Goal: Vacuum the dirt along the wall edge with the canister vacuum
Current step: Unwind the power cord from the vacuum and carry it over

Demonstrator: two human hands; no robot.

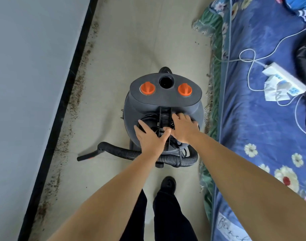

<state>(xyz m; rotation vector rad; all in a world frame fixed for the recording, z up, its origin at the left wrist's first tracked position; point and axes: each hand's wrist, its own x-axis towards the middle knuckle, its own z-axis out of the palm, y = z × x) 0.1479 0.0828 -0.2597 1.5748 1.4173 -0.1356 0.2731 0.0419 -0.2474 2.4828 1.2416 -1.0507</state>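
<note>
Round dark-grey plastic canister vacuum (pixel 163 108) stood mid-floor between brown dirt strip (pixel 75 94) and bed | left hand (pixel 148 136), right hand (pixel 183 129) spread flat on its top beside black handle (pixel 163 119), gripping nothing, probably reaching its wound cord | corrugated black hose (pixel 131 153) lay unused behind

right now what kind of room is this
Most likely a bedroom: a bed with floral blue bedding runs along the right, a power strip lies on it, and a narrow tiled floor meets a wall.

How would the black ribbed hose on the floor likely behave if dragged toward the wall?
The hose would probably flex and trail, since its corrugated length already curves round the vacuum. Its straight nozzle end looks rigid, so it should slide rather than bend.
</note>
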